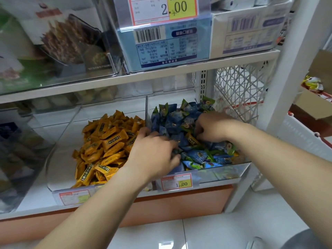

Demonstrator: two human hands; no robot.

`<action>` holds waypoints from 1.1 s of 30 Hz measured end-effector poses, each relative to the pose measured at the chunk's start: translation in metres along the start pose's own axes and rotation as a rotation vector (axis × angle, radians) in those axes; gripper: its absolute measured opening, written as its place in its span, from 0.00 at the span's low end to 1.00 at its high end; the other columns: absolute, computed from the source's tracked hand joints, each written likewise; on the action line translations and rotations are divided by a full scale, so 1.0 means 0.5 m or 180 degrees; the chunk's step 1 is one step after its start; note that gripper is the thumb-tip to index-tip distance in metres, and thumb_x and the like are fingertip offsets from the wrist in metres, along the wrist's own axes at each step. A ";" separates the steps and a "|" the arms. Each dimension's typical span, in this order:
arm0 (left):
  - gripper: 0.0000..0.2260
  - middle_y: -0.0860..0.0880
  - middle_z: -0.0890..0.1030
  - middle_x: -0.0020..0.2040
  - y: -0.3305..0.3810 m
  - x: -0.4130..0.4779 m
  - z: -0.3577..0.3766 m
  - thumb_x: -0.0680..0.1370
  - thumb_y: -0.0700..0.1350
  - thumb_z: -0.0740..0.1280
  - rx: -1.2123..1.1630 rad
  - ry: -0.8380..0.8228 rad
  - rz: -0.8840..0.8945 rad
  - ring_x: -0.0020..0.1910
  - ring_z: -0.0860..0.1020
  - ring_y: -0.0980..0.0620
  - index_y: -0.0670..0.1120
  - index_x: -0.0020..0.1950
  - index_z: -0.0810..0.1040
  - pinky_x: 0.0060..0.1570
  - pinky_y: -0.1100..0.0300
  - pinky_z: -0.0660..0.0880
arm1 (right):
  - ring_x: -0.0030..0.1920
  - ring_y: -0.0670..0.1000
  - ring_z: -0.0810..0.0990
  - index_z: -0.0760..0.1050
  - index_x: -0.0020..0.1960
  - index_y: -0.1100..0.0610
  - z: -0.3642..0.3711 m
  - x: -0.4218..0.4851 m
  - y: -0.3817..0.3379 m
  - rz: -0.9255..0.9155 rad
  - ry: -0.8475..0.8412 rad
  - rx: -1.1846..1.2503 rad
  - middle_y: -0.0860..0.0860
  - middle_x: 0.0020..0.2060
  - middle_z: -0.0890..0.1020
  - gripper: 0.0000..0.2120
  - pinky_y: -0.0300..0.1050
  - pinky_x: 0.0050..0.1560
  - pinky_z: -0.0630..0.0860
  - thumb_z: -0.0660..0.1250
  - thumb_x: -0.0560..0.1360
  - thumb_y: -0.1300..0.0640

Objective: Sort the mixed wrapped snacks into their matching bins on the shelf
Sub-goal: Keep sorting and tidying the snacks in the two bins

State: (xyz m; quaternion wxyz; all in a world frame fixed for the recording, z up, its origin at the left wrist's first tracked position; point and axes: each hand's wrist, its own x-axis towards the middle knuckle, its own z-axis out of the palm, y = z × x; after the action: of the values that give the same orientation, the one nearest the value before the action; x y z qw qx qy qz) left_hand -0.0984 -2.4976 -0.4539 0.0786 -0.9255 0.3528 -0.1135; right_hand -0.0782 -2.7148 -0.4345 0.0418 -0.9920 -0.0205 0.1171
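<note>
1. A stray orange snack (191,140) lies in the right bin (224,172) among the blue snacks (172,123), between both hands, its long axis slanting back-left to front-right.
2. The right hand (212,128) is nearer, and the snack is just beside its fingers (199,131).
3. Both hands are palm-down with fingers curled into the pile. Their tips are buried, so I cannot tell what either holds.
4. The left hand (154,151) reaches over the divider from the left bin (61,159).
</note>
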 end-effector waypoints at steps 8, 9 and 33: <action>0.19 0.57 0.85 0.49 -0.006 -0.015 0.009 0.75 0.62 0.56 -0.0360 0.0292 0.0007 0.54 0.79 0.53 0.57 0.53 0.83 0.69 0.51 0.59 | 0.56 0.52 0.78 0.68 0.72 0.48 0.051 0.035 -0.026 -0.0234 -0.0449 0.1121 0.49 0.63 0.79 0.32 0.44 0.54 0.76 0.73 0.71 0.48; 0.18 0.56 0.85 0.48 -0.005 -0.015 0.011 0.75 0.62 0.58 -0.0396 0.0346 -0.0011 0.53 0.80 0.52 0.57 0.53 0.83 0.70 0.52 0.59 | 0.59 0.52 0.77 0.68 0.73 0.49 0.054 0.041 -0.025 -0.0249 -0.0454 0.1228 0.49 0.65 0.78 0.34 0.43 0.54 0.75 0.74 0.70 0.49; 0.15 0.55 0.85 0.42 0.005 -0.014 0.019 0.74 0.59 0.61 -0.0576 0.0679 -0.0143 0.45 0.80 0.52 0.54 0.47 0.84 0.65 0.54 0.63 | 0.45 0.39 0.79 0.76 0.49 0.44 0.101 0.084 -0.023 -0.0134 -0.0729 0.1898 0.41 0.46 0.82 0.17 0.33 0.39 0.72 0.78 0.64 0.50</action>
State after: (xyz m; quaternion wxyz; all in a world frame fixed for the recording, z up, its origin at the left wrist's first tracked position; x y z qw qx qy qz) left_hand -0.1026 -2.4943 -0.4647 -0.0456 -0.9191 0.3471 -0.1808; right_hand -0.0494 -2.6972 -0.4920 0.3306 -0.9158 -0.0104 0.2280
